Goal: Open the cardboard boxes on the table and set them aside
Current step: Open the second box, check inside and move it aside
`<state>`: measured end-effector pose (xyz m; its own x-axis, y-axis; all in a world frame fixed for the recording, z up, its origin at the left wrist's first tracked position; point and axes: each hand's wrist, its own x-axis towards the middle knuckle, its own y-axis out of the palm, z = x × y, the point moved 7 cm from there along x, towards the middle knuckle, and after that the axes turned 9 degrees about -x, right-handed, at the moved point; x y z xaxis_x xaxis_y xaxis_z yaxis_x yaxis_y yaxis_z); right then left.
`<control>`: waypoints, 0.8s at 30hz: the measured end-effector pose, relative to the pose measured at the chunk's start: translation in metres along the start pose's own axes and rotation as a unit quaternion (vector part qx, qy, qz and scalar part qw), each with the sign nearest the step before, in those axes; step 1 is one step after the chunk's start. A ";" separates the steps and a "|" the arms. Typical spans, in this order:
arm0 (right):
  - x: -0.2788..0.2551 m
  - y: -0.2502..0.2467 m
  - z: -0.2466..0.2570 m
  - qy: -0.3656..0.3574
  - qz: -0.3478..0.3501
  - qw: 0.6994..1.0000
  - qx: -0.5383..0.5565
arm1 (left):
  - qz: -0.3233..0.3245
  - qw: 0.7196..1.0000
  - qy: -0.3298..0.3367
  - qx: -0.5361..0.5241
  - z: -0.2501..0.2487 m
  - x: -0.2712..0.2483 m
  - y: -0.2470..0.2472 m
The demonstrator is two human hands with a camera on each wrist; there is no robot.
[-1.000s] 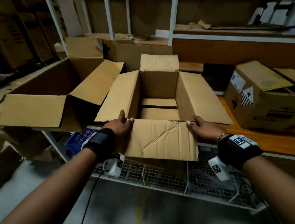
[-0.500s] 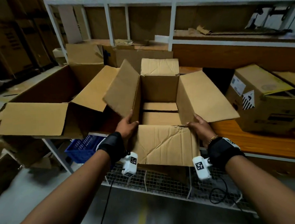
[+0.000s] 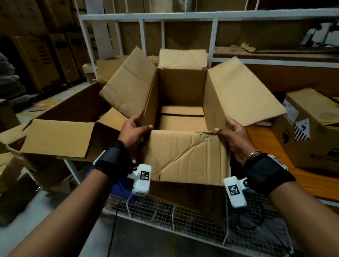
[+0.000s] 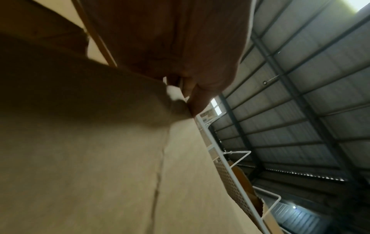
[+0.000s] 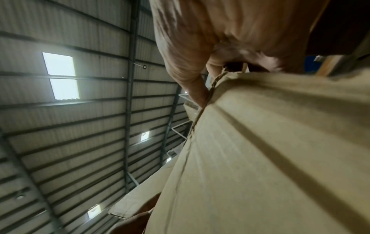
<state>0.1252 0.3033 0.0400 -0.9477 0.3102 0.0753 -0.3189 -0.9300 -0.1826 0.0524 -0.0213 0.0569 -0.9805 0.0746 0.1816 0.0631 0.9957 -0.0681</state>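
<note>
Warehouse shelving surrounds a wire-mesh worktop (image 3: 187, 211). Nearest, the left hand (image 3: 134, 130) and right hand (image 3: 232, 135) each grip a near top corner of the open box (image 3: 185, 155), fingers curled over the rim. Lift evenly, keeping the box level; clear the second open box (image 3: 58, 137) at left.

The open brown corrugated cardboard box (image 3: 183, 112) is matt, its near flap (image 3: 187, 156) creased and torn at the edge. The white wire-mesh shelf (image 3: 188, 217) looks like painted metal. The orange wooden counter (image 3: 266, 143) has a dull grain. Black cloth wrist straps (image 3: 113, 162) carry smooth white plastic camera housings (image 3: 140, 180). The ribbed roof sheeting (image 5: 80, 126) looks like metal.
</note>
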 end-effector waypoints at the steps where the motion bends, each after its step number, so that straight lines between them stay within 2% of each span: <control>1: 0.003 0.004 0.011 -0.013 0.006 1.000 0.003 | -0.015 1.000 0.006 -0.002 -0.010 0.001 -0.010; 7: 0.013 0.039 0.070 -0.062 0.031 0.997 0.024 | -0.063 0.996 0.064 0.027 -0.068 0.002 -0.062; 11: 0.019 0.072 0.100 -0.080 0.053 0.994 0.043 | -0.084 0.993 0.079 0.017 -0.099 -0.004 -0.099; 20: 0.022 0.165 0.158 -0.140 0.076 0.986 0.048 | -0.132 0.983 0.125 0.008 -0.135 0.005 -0.189; 24: 0.034 0.220 0.183 -0.150 0.067 0.985 0.049 | -0.141 0.978 0.156 0.013 -0.145 0.035 -0.246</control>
<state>0.0253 0.0730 0.1814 -0.9299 0.1239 0.3462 -0.1737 -0.9779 -0.1165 0.0299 -0.2555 0.2217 -0.8537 -0.1859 0.4864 -0.2106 0.9776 0.0040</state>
